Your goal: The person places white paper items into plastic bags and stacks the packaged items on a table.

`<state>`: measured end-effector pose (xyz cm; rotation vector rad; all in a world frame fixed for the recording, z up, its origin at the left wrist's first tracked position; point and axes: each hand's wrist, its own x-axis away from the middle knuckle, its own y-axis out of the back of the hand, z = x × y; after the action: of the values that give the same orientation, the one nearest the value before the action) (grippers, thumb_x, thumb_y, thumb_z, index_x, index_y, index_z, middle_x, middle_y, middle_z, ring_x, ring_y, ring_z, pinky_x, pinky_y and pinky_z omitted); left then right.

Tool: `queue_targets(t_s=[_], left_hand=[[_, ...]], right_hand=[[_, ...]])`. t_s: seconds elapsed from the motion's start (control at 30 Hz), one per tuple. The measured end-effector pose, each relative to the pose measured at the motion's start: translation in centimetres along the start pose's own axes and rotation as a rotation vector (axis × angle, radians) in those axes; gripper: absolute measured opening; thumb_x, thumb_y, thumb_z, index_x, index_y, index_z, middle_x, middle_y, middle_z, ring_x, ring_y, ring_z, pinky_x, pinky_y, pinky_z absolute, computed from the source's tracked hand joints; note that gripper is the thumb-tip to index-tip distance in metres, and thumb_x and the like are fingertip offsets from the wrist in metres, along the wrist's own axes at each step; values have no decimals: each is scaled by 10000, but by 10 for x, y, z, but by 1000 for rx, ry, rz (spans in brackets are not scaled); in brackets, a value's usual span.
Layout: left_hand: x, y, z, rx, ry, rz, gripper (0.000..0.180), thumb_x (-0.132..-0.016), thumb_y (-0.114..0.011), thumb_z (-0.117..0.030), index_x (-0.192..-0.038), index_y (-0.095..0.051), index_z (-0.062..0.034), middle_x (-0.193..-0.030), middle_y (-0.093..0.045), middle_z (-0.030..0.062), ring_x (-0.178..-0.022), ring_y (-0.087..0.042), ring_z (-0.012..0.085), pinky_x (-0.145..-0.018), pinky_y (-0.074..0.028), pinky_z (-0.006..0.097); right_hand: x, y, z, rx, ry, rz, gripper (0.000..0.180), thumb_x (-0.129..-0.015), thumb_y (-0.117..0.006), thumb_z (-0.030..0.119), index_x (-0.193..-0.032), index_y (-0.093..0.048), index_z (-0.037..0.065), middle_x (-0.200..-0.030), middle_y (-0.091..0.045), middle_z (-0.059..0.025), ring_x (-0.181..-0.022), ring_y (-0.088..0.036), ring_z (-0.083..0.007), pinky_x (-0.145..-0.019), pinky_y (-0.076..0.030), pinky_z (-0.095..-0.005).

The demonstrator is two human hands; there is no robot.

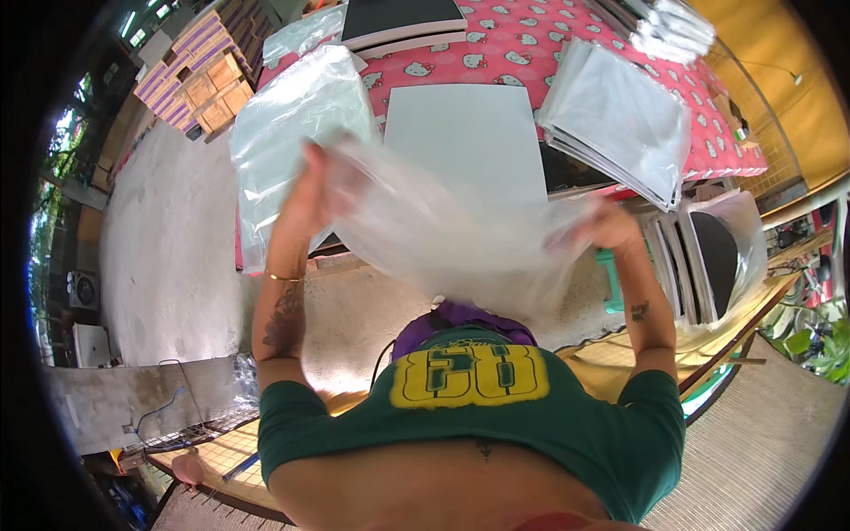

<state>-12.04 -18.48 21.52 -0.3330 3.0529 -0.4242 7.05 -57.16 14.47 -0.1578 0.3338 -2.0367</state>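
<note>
- We see the left hand (305,199) raised, its grip pinched shut on the upper left edge of a clear plastic bag (443,234); the fingers blur with motion.
- The right hand (606,226) sits lower, its grip pressed together on the bag's right edge, partly veiled by the film.
- The bag hangs stretched between both hands, in the air above the near edge of the desk (531,44) and in front of the person's chest.
- Straight behind the bag a white flat panel (465,133) lies on the desk, its lower part hidden by the film.
- The desk wears a pink cloth printed with small cartoon cats.
- To the left, a loose heap of clear bags (297,124) droops over the desk's edge.
- To the right, one stack of flat wrapped panels (620,124) lies at an angle; a second pile of folded plastic (673,26) sits at the far right corner.
- At the far edge we count one dark panel on a white one (403,22).
- Beside the desk on the right, several more panels stand on edge (708,257), some bagged; we cannot count them exactly.
- The floor (168,257) is bare grey concrete; stacked cartons (204,75) stand at the far left.
- A woven mat (761,442) lies at lower right.
</note>
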Motion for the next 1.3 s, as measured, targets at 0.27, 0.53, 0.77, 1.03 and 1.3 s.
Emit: queue_targets(t_s=[0.27, 0.53, 0.77, 1.03, 1.3], left_hand=[[-10, 28, 31, -224, -8, 197, 215, -893, -537, -122, -1029, -615, 26, -1021, -653, 96, -879, -628, 209, -786, -507, 341], [19, 53, 78, -21, 390, 749, 462, -857, -611, -294, -1143, -519, 57, -1084, -583, 127, -911, -593, 225, -857, -475, 344], [41, 73, 127, 510, 108, 595, 598, -872, -556, -347, -1281, -399, 60, -1176, -517, 180, -1040, -527, 295, -913, -446, 418], [63, 93, 159, 211, 441, -154, 355, -792, -564, -90, -1134, -507, -14, -944, -628, 121, -688, -610, 156, -584, -501, 304], [80, 54, 209, -979, 327, -281, 475, -825, -452, -50, -1298, -421, -33, -797, -614, 218, -558, -583, 286, -526, -449, 406]], right_hand=[[11, 12, -18, 683, -421, 353, 562, -828, -594, 463, -1164, -559, 13, -1055, -616, -112, -989, -584, -241, -870, -461, -385], [34, 3, -64, 329, -305, -125, 619, -768, -672, 334, -1238, -490, -26, -1170, -567, -160, -1131, -516, -267, -953, -420, -410], [61, 36, -146, -766, -94, -247, 422, -797, -629, 215, -1164, -545, 23, -1175, -574, -140, -1116, -531, -282, -1004, -382, -451], [81, 0, -163, -242, -471, -435, 406, -796, -521, 49, -1202, -510, 46, -988, -622, -138, -887, -603, -274, -792, -518, -408], [46, -60, -211, 557, -150, -1192, 626, -704, -386, -152, -1285, -499, 54, -859, -603, -91, -603, -533, -117, -503, -453, -258]])
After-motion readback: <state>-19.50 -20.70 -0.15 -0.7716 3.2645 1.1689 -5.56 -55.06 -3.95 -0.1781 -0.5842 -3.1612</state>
